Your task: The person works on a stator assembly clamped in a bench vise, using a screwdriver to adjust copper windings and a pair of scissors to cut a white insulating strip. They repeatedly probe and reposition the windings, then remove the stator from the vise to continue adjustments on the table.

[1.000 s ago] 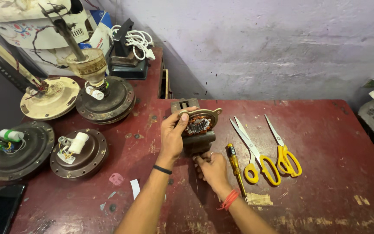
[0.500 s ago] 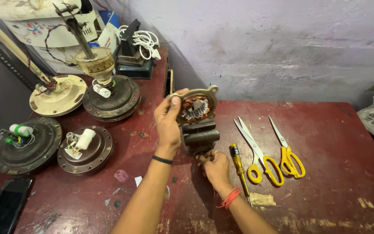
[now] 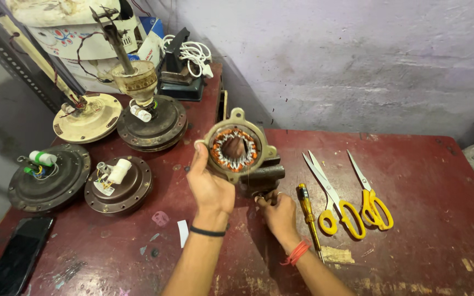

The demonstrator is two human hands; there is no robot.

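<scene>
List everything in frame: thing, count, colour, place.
stator: 1, tan housing with copper windings, raised over table centre in left hand
vise: 1, dark, table centre, behind stator
fan motors: 4, three dark brown, one cream, table left
scissors: 2, yellow handles, right of centre, lying flat
screwdriver: 1, yellow handle, beside right hand
phone: 1, black, bottom left edge
white cable: 1 coil, on dark box at back
table: 1, worn red
wall: grey, behind
left hand: grips stator rim, black wristband
right hand: at vise base, red wrist thread
</scene>
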